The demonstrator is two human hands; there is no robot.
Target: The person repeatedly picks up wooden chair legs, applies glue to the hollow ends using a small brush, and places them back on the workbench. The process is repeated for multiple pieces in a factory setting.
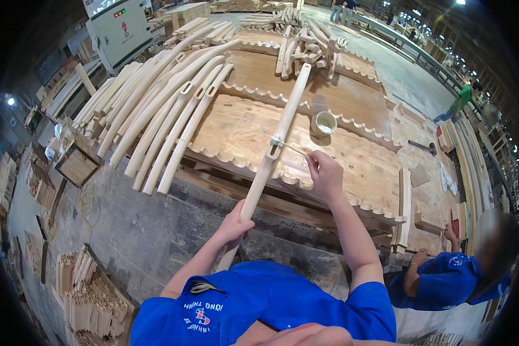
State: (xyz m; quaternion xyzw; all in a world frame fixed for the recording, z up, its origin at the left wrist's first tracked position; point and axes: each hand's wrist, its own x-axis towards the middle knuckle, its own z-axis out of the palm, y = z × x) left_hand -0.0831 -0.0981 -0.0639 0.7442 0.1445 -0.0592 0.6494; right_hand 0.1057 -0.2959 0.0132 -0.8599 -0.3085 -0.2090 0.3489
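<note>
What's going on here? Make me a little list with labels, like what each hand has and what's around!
Left hand: grips the lower end of a long curved wooden piece.
Right hand: holds a thin stick at the slot in that piece, where white glue shows.
Nearby: small cup on scalloped wooden panels.
Left side: stack of curved wooden pieces.
Lower right: another person in blue.
</note>
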